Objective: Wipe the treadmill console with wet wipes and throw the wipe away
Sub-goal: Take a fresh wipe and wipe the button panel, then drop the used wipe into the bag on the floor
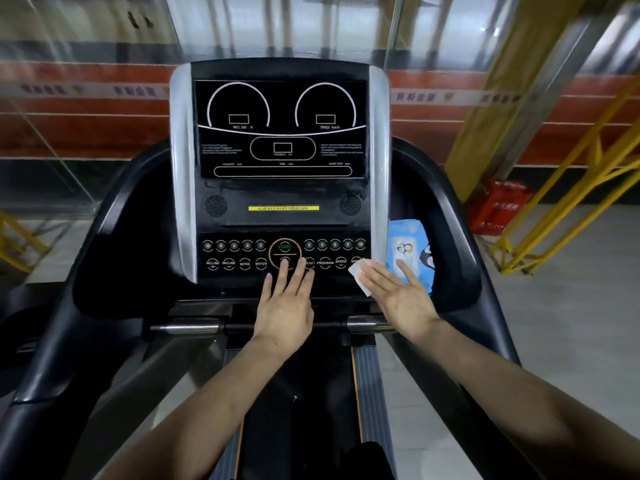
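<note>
white wipe under the flat right hand, seemingly pressed on the console; left hand spread beside it.

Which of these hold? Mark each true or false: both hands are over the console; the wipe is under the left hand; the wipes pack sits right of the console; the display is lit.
1. Both hands are over the console. True.
2. The wipe is under the left hand. False: the right hand presses it.
3. The wipes pack sits right of the console. True.
4. The display is lit. False: dark.
</note>
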{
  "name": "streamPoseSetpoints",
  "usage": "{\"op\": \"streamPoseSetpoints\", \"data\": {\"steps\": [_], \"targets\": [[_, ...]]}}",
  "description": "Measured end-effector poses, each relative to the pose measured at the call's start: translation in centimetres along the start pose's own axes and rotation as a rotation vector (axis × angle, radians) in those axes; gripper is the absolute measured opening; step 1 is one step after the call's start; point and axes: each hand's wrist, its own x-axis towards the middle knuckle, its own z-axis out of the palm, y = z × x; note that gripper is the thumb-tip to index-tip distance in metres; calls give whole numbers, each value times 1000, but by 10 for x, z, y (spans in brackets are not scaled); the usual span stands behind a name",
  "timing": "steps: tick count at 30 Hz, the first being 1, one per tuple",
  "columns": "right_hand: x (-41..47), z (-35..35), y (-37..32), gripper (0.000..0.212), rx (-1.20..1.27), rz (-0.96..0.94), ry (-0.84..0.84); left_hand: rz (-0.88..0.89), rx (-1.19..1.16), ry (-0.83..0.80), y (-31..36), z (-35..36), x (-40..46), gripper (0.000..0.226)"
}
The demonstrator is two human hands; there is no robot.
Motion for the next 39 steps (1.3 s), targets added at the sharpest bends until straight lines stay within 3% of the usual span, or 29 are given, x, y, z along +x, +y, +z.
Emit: {"op": "streamPoseSetpoints", "data": {"steps": [3, 8, 13, 19, 24, 31, 39], "targets": [[6, -2, 4, 83, 22, 4, 37, 1, 5, -4, 9, 1, 1, 67], [11, -3, -1, 78, 99, -20, 146, -26, 15, 2, 17, 6, -6, 66], [6, -15, -27, 48, 261, 102, 236, -71, -35, 46, 18, 8, -20, 65], [-4, -53, -72, 16, 784, 330, 446, -148, -95, 60, 9, 1, -40, 62], [-6, -90, -124, 15, 963, 385, 442, -222, -127, 109, -16, -10, -74, 61], [0, -154, -239, 25, 1139, 207, 380, -408, -154, 177, -86, -24, -188, 59], [-30, -228, -413, 21, 1372, -41, 298, -635, -129, 264, -157, -44, -376, 65]]}}
